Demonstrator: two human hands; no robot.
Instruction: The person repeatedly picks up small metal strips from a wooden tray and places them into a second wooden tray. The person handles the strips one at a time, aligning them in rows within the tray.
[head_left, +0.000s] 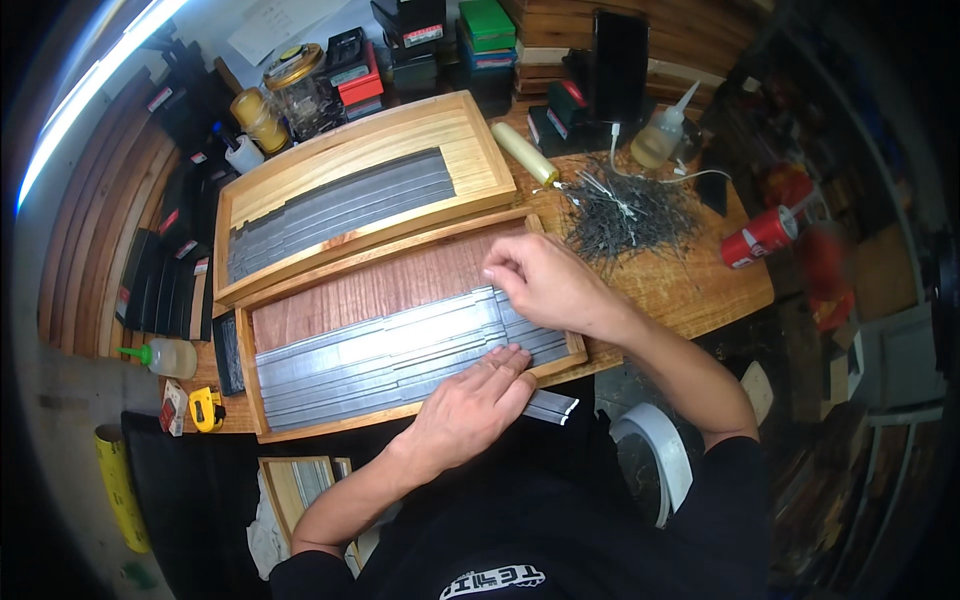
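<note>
A reddish wooden tray [330, 300] lies in front of me, its near half filled with several long grey metal strips [380, 355]. My left hand [470, 405] lies flat, fingers together, pressing on the strips at the tray's near edge. One strip end [552, 405] sticks out past the tray's rim beside that hand. My right hand [540, 280] is curled with fingertips pinched at the upper right end of the strips. A second, paler wooden tray [440, 125] behind holds more grey strips [340, 210].
A pile of thin dark metal pins [625, 215] lies on the wooden table [690, 285] to the right. Glue bottles [662, 135], a red can [757, 237], jars [295, 90], boxes and a yellow tape measure [206, 408] surround the trays. A white roll [655, 450] sits below.
</note>
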